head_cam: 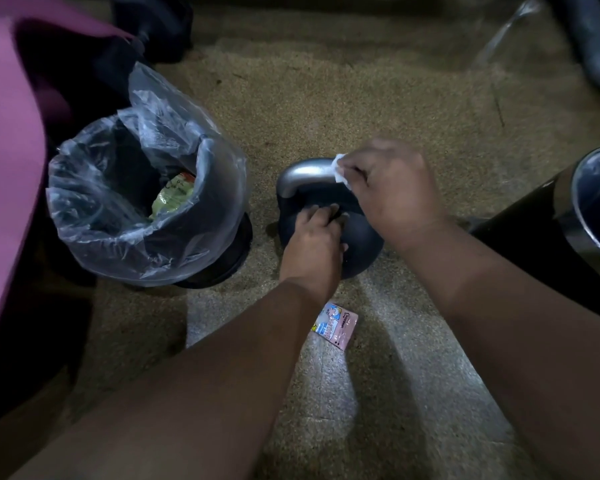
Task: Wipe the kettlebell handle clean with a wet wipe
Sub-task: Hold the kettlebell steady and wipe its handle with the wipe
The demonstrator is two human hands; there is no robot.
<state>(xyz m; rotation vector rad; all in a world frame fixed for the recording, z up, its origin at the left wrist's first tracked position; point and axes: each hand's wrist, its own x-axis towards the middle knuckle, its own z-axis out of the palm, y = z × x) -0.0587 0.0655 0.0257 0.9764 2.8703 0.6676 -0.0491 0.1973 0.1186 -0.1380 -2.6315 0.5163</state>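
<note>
Right hand point(392, 195) pinching wet wipe point(338, 168) against kettlebell handle point(302, 171), left hand point(312, 244) fingers flat, pressing kettlebell body point(364, 244)

A dim indoor room, likely a home corner: a speckled stone floor point(326, 98) carries a kettlebell point(359, 247), with 2 waste bins, a bag-lined bin point(222, 185) just left of it and a steel-rimmed bin point(520, 237) right.

Smooth silvery metal handle point(305, 171); clear crinkled plastic bin liner point(153, 109)
</note>
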